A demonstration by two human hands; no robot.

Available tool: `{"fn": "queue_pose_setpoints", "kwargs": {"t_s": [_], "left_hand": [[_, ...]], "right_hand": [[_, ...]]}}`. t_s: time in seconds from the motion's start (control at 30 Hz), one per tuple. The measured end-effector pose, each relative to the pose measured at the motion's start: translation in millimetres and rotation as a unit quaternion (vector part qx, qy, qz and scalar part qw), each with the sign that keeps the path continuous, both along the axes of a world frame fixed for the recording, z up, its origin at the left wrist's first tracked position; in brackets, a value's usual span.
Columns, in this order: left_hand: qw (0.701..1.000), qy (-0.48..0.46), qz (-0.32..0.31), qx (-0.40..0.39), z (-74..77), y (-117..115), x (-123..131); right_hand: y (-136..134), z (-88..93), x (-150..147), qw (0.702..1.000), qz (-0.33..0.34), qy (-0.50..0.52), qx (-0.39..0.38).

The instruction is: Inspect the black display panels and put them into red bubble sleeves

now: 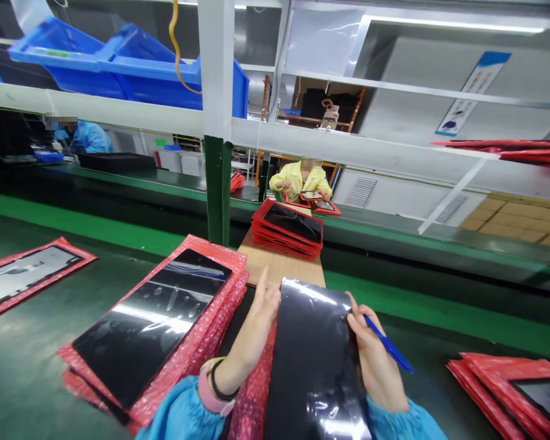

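Observation:
A glossy black screen panel (316, 354), tilted up in front of me, is held by its two long edges. My left hand (266, 302) presses against its upper left edge, one finger pointing up and part of the hand hidden behind the panel. At the upper right edge, my right hand (371, 348) grips the panel between thumb and fingers. A slim blue pen-like tool (392, 349) is tucked in that same hand and sticks out to the right. Red bubble wrap (252, 391) shows below the panel. Left of my arm, another black panel (153, 324) lies on stacked red bubble-wrap sleeves (213, 299).
More red sleeves with panels lie at the far left (73, 249) and the lower right (499, 385). A wooden board (279, 269) ahead bears a stack of red-wrapped panels (286, 235). A green post (217, 189) stands beside it. Two people work across the line.

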State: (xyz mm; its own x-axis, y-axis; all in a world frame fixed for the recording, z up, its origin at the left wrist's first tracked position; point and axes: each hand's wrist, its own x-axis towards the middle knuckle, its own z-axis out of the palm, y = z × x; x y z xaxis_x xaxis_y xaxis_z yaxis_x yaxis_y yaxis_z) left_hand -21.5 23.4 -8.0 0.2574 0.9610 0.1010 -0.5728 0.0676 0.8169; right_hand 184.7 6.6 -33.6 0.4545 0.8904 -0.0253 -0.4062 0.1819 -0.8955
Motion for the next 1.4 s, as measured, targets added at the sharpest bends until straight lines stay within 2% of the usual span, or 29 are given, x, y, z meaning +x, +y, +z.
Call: {"fn": "queue_pose_setpoints", "kwargs": {"t_s": [0.1, 0.13, 0.23, 0.3, 0.4, 0.57, 0.67, 0.77, 0.9, 1.0, 1.1, 1.2, 1.3, 1.33, 1.4], "left_hand": [[0.986, 0.130, 0.082, -0.061, -34.1, -14.7, -20.0], [0.978, 0.169, 0.088, -0.089, -46.4, -20.4, -27.7], [0.956, 0.221, 0.050, -0.188, -79.8, -35.2, -48.5], [0.950, 0.215, 0.011, -0.225, -94.6, -40.9, -58.2], [0.948, 0.207, -0.023, -0.240, -103.8, -42.6, -65.1], [0.943, 0.226, -0.045, -0.240, -104.5, -35.2, -62.3], [0.949, 0.241, -0.060, -0.196, -98.0, -31.6, -54.1], [0.960, 0.249, -0.064, -0.108, -85.0, -31.1, -40.4], [0.962, 0.272, -0.035, -0.012, -70.5, -30.3, -21.7], [0.950, 0.311, -0.009, 0.023, -60.1, -25.2, -22.9], [0.936, 0.351, 0.019, 0.032, -37.5, -18.4, -49.3], [0.922, 0.383, 0.049, 0.043, -3.1, -14.4, -97.1], [0.885, 0.447, 0.103, 0.086, 27.9, -13.0, -150.7], [0.881, 0.452, 0.123, 0.074, 34.7, -12.3, -167.2], [0.894, 0.427, 0.131, 0.028, 41.2, -8.9, -196.2]], "right_hand": [[2.4, -32.0, -6.5, 1.000, 0.015, -0.014, -0.016], [4.2, -43.6, -8.6, 0.999, 0.017, -0.021, -0.021], [13.1, -78.0, -12.7, 0.999, 0.005, -0.045, -0.030], [19.3, -97.1, -14.5, 0.997, -0.018, -0.062, -0.030], [22.3, -115.5, -18.1, 0.994, -0.040, -0.100, -0.015], [14.0, -126.2, -24.1, 0.981, -0.047, -0.185, 0.031], [11.1, -129.7, -23.8, 0.972, -0.049, -0.223, 0.052], [10.3, -133.7, -22.6, 0.964, -0.056, -0.252, 0.065], [6.7, -134.6, -23.7, 0.948, -0.063, -0.302, 0.076], [2.6, -128.1, -20.8, 0.926, -0.061, -0.362, 0.091], [3.6, -119.9, -3.8, 0.885, -0.078, -0.445, 0.113], [10.9, -118.9, 26.3, 0.826, -0.106, -0.539, 0.123], [19.6, -125.5, 53.0, 0.766, -0.107, -0.622, 0.122], [21.9, -128.1, 58.6, 0.747, -0.105, -0.645, 0.124], [25.2, -132.2, 64.4, 0.712, -0.105, -0.682, 0.130]]}}
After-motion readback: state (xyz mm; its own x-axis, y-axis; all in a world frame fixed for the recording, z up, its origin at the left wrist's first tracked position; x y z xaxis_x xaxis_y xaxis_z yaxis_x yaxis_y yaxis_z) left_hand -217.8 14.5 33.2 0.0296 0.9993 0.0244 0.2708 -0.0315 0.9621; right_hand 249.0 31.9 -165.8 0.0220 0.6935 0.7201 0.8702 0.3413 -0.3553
